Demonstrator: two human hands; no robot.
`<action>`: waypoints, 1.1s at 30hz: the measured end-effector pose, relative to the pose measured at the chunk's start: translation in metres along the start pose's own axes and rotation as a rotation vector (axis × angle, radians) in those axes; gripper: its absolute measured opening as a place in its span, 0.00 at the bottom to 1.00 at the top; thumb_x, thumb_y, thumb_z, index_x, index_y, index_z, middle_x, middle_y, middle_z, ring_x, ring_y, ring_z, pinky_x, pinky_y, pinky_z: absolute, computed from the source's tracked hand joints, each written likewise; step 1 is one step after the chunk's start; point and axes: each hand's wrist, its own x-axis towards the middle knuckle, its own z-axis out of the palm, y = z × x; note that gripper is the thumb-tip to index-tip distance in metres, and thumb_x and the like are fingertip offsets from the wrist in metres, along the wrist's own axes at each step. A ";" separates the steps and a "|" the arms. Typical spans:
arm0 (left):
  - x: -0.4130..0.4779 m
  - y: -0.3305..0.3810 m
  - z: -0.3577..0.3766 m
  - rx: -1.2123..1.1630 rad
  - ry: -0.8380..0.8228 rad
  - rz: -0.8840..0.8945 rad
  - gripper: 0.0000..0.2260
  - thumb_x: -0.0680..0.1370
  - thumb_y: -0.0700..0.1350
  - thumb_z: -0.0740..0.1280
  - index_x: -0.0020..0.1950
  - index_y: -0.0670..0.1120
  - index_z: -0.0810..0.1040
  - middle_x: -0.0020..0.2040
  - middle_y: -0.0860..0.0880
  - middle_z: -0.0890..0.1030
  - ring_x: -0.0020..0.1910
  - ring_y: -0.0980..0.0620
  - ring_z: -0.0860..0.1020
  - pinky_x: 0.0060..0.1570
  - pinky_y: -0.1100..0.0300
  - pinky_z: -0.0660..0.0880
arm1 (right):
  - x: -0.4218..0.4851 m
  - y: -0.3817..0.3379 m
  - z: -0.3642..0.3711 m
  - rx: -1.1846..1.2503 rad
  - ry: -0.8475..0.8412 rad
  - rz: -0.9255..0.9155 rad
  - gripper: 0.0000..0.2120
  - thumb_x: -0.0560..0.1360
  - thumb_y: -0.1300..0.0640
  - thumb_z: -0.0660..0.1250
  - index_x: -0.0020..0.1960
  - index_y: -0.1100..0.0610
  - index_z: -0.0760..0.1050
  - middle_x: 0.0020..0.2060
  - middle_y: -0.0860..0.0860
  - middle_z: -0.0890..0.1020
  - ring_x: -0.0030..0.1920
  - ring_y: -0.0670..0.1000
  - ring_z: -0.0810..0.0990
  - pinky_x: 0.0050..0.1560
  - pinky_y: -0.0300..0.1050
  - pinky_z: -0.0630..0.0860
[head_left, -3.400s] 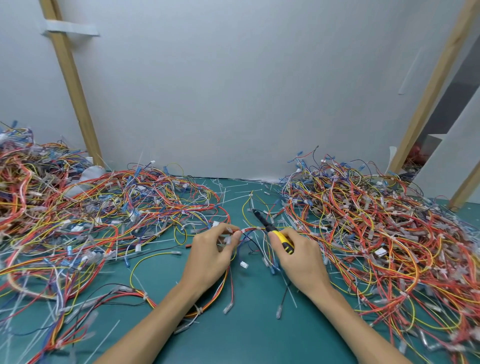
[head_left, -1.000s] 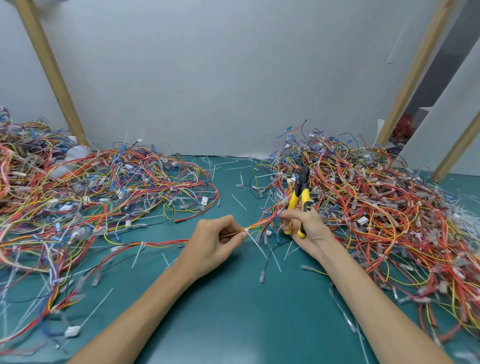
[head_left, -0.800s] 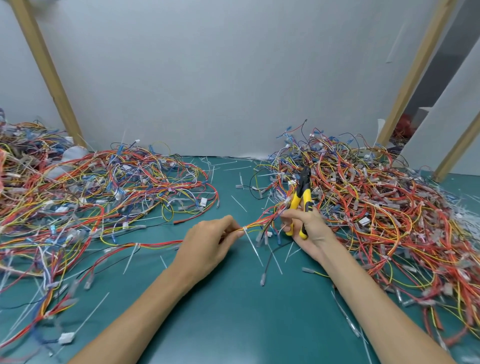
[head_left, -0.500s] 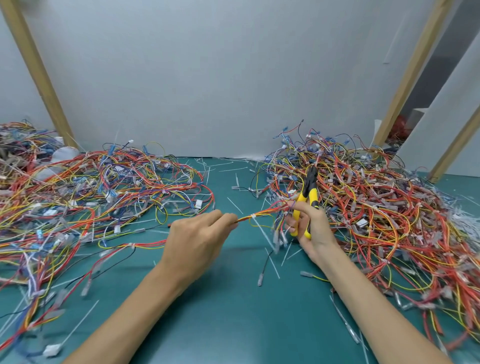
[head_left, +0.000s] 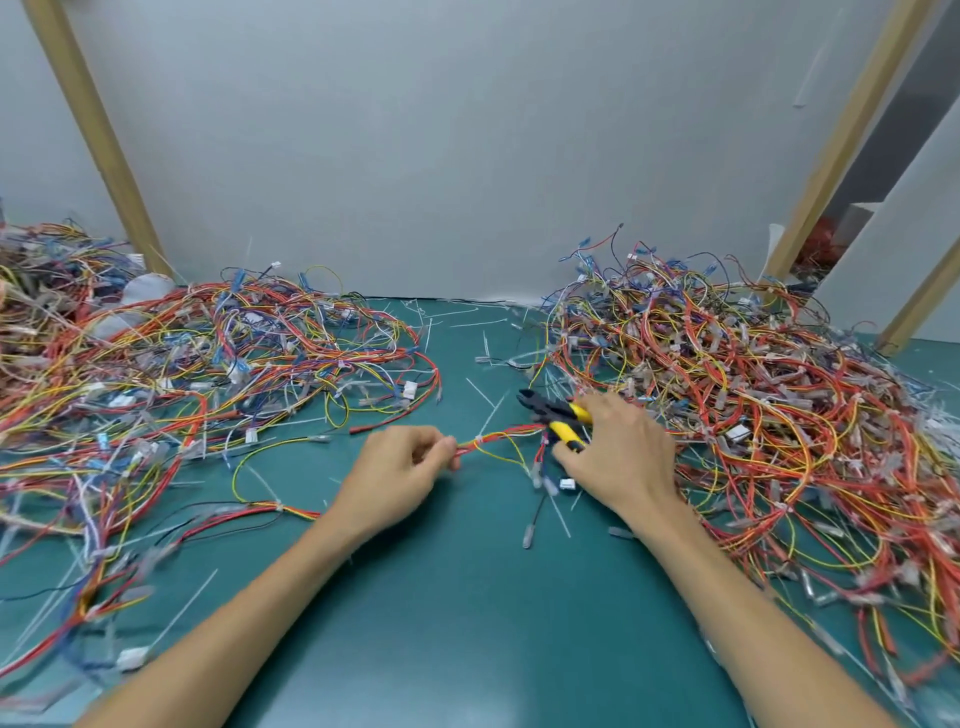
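Note:
A thin bundle of red and yellow wires (head_left: 498, 436) stretches between my two hands over the green mat (head_left: 467, 597). My left hand (head_left: 400, 473) pinches one end of it at the fingertips. My right hand (head_left: 618, 452) grips yellow-handled cutters (head_left: 556, 415), whose black jaws point left just above the bundle's far end. A small white cable tie sits on the bundle near my left fingertips.
A big tangle of coloured wires (head_left: 753, 415) fills the right side, another wire pile (head_left: 182, 374) the left. Cut white ties (head_left: 488, 343) and loose connectors litter the mat between them. A grey wall and slanted wooden battens (head_left: 98, 135) close the back.
My right hand has tipped the cutters from upright to lying leftward, jaws by the bundle. My left hand still pinches the wires, which now hang slightly lower.

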 end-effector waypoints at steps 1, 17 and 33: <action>0.000 -0.001 0.002 -0.006 0.006 -0.012 0.13 0.81 0.45 0.63 0.38 0.47 0.81 0.25 0.52 0.70 0.27 0.53 0.67 0.31 0.61 0.61 | 0.000 0.000 0.003 0.017 -0.006 0.009 0.24 0.70 0.40 0.68 0.62 0.50 0.75 0.52 0.49 0.81 0.52 0.55 0.80 0.44 0.46 0.74; 0.001 0.017 -0.014 -0.501 -0.527 -0.271 0.12 0.83 0.37 0.56 0.53 0.37 0.79 0.41 0.46 0.85 0.32 0.55 0.80 0.31 0.66 0.74 | 0.001 0.000 0.010 0.029 0.030 -0.025 0.22 0.69 0.40 0.68 0.61 0.48 0.76 0.49 0.45 0.80 0.50 0.51 0.79 0.40 0.42 0.67; -0.002 0.006 -0.010 -0.966 -0.621 -0.270 0.16 0.77 0.43 0.62 0.61 0.36 0.74 0.52 0.40 0.84 0.47 0.49 0.84 0.45 0.62 0.80 | 0.002 -0.001 0.009 0.100 0.020 0.021 0.23 0.69 0.40 0.69 0.61 0.48 0.76 0.50 0.44 0.81 0.50 0.52 0.80 0.40 0.41 0.66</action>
